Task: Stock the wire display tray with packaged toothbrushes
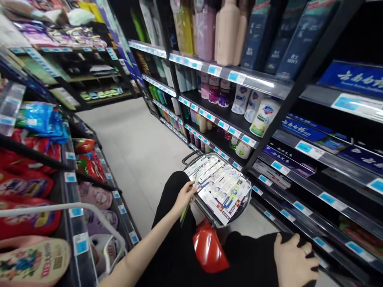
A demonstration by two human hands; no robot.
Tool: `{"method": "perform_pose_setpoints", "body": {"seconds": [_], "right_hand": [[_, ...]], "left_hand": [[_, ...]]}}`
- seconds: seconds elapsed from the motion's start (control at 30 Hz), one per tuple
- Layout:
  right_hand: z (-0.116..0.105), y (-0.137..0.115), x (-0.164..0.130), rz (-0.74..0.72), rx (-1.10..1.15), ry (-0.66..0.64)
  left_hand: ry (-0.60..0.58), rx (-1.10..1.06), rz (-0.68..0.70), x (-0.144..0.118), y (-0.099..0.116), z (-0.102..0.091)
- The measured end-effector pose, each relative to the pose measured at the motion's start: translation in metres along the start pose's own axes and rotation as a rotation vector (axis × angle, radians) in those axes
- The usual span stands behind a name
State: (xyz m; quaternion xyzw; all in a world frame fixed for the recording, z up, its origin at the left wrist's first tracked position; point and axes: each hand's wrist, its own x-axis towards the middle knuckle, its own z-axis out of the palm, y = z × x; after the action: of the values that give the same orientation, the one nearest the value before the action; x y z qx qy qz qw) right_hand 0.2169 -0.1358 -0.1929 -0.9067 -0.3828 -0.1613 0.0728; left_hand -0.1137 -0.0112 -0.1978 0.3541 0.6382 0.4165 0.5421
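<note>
My left hand (184,196) reaches forward over my dark-clothed knee, its fingers pinched around a slim, green-edged package (185,211) whose kind I cannot make out. Its fingertips are at the near left edge of a dark-rimmed, rounded container (213,220) on the floor. Flat white printed packages (223,185) lie side by side in that container, which has a black handle at its far left. My right hand (295,259) rests on my other knee, fingers spread and holding nothing. Between my legs, below the container, is a glossy red object (209,249).
Shelves (220,111) of bottles rise ahead on the right, with blue toothpaste boxes (305,131) nearer me. At left stands a rack of red packs (26,187) and slippers (32,259), with a white curved bar (74,206) in front. Pale floor (125,131) runs between them.
</note>
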Motion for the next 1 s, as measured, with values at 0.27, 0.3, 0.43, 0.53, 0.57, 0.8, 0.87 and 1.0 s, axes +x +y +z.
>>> {"method": "perform_pose_setpoints", "body": {"seconds": [0.27, 0.3, 0.43, 0.53, 0.57, 0.8, 0.87, 1.0], "right_hand": [[0.048, -0.048, 0.021, -0.252, -0.116, -0.067], [0.055, -0.054, 0.022, -0.281, -0.138, -0.08], [0.072, -0.076, 0.022, -0.368, -0.165, -0.119], [0.071, -0.085, 0.018, -0.402, -0.143, -0.099], [0.07, -0.087, 0.016, -0.415, -0.136, -0.088], [0.066, -0.089, 0.011, -0.427, -0.117, -0.025], [0.066, -0.088, 0.011, -0.424, -0.119, -0.015], [0.067, -0.086, 0.013, -0.416, -0.112, -0.006]], "left_hand": [[0.095, 0.424, 0.197, 0.079, 0.006, -0.013], [0.086, 0.52, 0.232, 0.092, 0.007, -0.008], [-0.015, 0.792, 0.34, 0.141, 0.006, 0.022], [-0.068, 0.859, 0.364, 0.17, -0.001, 0.046], [-0.074, 0.886, 0.367, 0.178, -0.003, 0.054], [-0.039, 1.069, 0.355, 0.211, -0.02, 0.089], [-0.014, 1.105, 0.354, 0.214, -0.025, 0.093], [0.015, 1.148, 0.359, 0.214, -0.033, 0.094]]}}
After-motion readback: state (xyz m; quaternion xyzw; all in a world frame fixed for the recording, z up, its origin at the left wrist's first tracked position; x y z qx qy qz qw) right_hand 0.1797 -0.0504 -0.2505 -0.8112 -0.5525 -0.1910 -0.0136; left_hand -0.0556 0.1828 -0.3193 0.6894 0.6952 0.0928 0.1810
